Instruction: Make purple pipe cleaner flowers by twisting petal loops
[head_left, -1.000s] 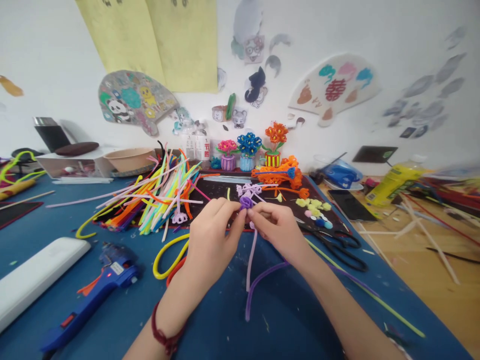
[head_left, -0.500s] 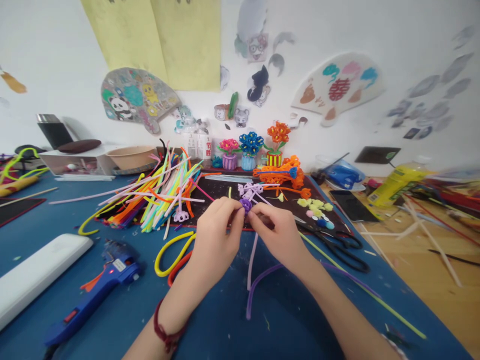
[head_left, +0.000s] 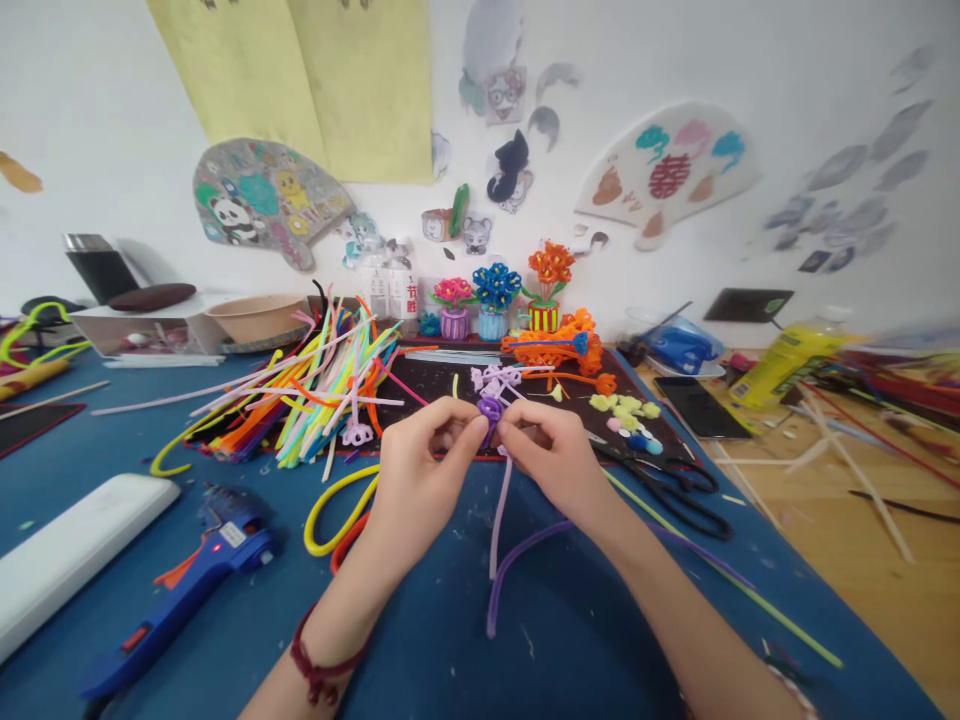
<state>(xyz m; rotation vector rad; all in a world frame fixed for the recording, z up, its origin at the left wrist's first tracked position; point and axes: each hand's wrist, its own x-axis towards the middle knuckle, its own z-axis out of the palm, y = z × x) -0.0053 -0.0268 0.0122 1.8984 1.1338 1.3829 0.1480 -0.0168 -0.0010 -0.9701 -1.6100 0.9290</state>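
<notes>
Purple pipe-cleaner coil point(head_left: 490, 408) held left of black-handled scissors point(head_left: 654, 472), between both hands, neither nearer. Left hand point(head_left: 424, 455) pinches coil's left edge; right hand point(head_left: 553, 455), on scissors side, pinches right edge. Coil compact; no clear long axis.

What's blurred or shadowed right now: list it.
Head view: yellow bottle and grey wall stickers at far right look smeared; same view: soft shadow on the blue table, near middle; same view: purple piece between left hand and right hand lacks fine detail.
</notes>
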